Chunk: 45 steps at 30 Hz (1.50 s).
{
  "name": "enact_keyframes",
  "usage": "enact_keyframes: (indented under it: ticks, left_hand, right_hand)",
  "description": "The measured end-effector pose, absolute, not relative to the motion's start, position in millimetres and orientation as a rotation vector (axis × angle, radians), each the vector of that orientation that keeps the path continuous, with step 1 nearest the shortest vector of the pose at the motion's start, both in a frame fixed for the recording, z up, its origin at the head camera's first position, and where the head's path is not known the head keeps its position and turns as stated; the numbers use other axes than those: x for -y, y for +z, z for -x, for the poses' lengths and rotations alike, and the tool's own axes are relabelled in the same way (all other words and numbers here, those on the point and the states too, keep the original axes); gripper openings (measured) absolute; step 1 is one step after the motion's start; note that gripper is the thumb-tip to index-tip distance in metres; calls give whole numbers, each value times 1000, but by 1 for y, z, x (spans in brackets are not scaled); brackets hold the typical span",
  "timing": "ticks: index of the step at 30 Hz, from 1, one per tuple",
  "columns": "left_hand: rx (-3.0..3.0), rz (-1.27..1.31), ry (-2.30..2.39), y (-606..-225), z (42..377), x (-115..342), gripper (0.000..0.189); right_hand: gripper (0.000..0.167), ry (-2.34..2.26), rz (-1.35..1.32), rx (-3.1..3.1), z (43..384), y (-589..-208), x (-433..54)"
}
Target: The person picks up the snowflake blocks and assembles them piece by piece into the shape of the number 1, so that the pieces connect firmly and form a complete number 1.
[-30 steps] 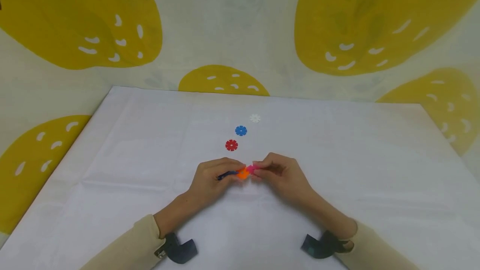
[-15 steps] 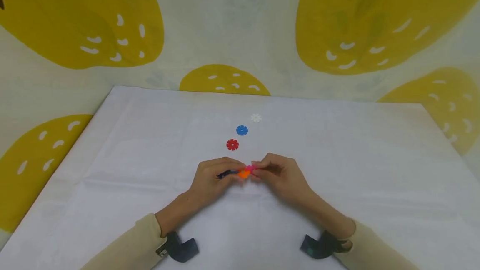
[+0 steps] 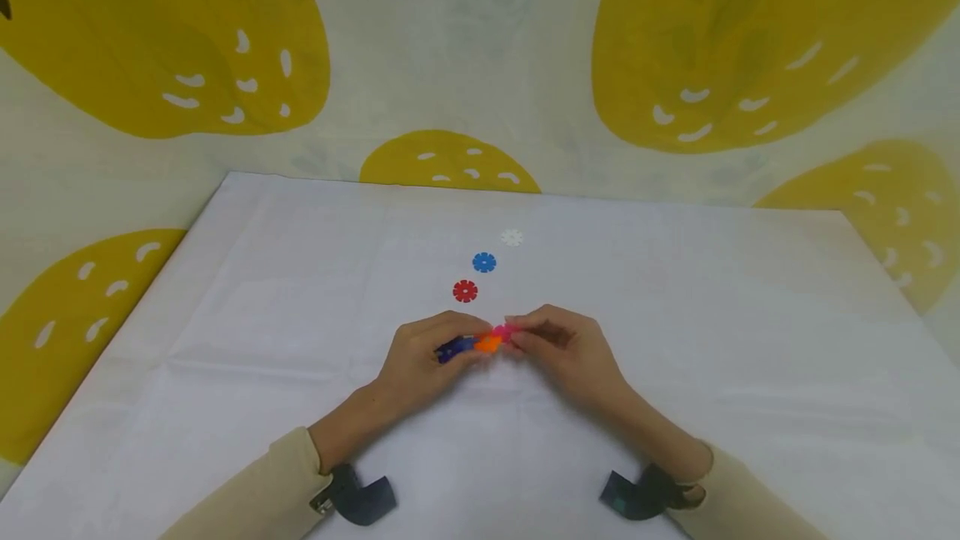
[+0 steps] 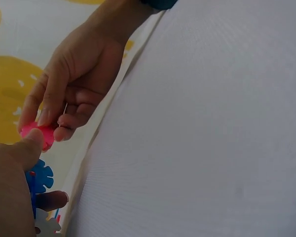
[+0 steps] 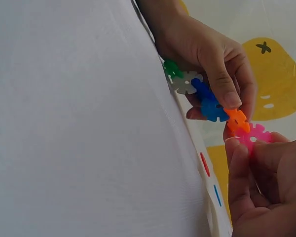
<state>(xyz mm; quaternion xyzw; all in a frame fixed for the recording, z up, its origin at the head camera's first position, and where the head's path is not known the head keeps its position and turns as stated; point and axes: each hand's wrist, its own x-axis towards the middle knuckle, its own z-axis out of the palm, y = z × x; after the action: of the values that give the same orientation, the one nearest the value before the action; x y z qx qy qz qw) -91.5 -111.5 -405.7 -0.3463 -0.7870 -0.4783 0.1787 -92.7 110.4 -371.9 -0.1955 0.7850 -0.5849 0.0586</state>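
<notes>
My left hand (image 3: 427,352) grips a chain of notched plastic snowflake discs. In the right wrist view the chain runs from a green disc (image 5: 172,68) through a whitish disc (image 5: 185,84) and blue discs (image 5: 213,109) to an orange disc (image 5: 238,120), where the left thumb presses. With thumb and fingers my right hand (image 3: 566,348) pinches a pink snowflake disc (image 5: 259,134). Its edge meets the orange one; how deep their notches engage cannot be told. In the left wrist view the left thumb covers part of the pink disc, and much of the chain is hidden.
Beyond the hands, a red disc (image 3: 465,291), a blue disc (image 3: 484,262) and a white disc (image 3: 512,237) lie in a slanting row on the white-covered table (image 3: 712,315). A yellow-patterned cloth (image 3: 457,48) hangs behind the table's far edge.
The chain in the left hand has turned a little, so more of its blue part shows. The right hand has shifted very slightly; the loose discs lie where they were.
</notes>
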Motion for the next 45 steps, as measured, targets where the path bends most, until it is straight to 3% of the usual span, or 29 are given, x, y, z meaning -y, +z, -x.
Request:
enact_keyframes:
  ticks: [4,15,23,33,45]
  left_hand:
    - [2276,945,-1277,-403,91,113,34]
    - [2310,935,-875,-400,92,111,36]
    - [2253,933,-629,-394,88,111,46]
    - [2301,916,-624,-398,84,110,46]
    - [2270,823,-842,-401,84,112,41]
  right_hand:
    - [21,-1730,583,-2443,90,-362,-109]
    - [20,-1720,425,-2451,98,-385,-115]
    - [26,-1715,122,-2340,91,-382,-107]
    - [31,-2007,-55,-1887,85,-379,-95]
    - [35,-2015,-106,-1830,90,-377,-86]
